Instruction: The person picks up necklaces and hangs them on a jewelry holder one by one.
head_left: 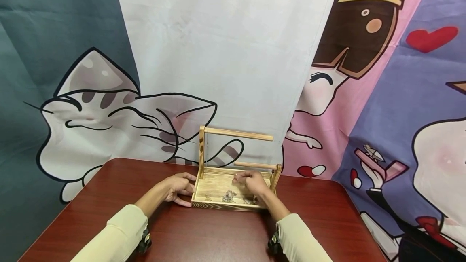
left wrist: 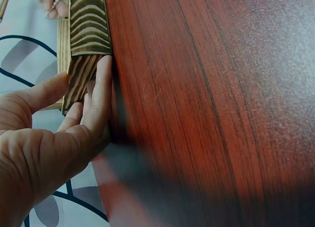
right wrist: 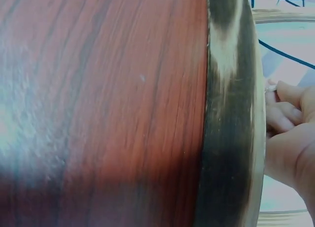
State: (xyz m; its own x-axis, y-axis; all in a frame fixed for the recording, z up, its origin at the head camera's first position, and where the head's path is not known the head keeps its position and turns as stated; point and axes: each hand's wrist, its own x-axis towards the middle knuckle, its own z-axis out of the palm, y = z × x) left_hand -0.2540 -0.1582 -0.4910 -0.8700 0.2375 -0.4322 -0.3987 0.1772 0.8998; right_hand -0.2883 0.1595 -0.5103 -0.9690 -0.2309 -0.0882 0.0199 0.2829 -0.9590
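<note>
A wooden jewelry stand [head_left: 231,176] with a shallow tray base stands on the table, one tall post at its left and a shorter one at its right, each bearing a horizontal bar. My left hand [head_left: 180,188] holds the tray's left end, the thumb at the upper edge [left wrist: 63,86] and the fingers along the outer side. Over the tray, my right hand [head_left: 252,182] pinches a small silvery piece [right wrist: 271,88] between thumb and finger; its exact kind is too small to tell. A tangled silvery heap of what looks like jewelry [head_left: 229,196] lies near the tray's front.
More small pieces [head_left: 208,198] lie along the tray's front edge, some partly behind the right forearm. The tall post [head_left: 202,153] rises beside my left hand, and the upper bar [head_left: 238,134] spans above the tray. A printed cloth [head_left: 218,51] hangs behind the reddish table [head_left: 218,233].
</note>
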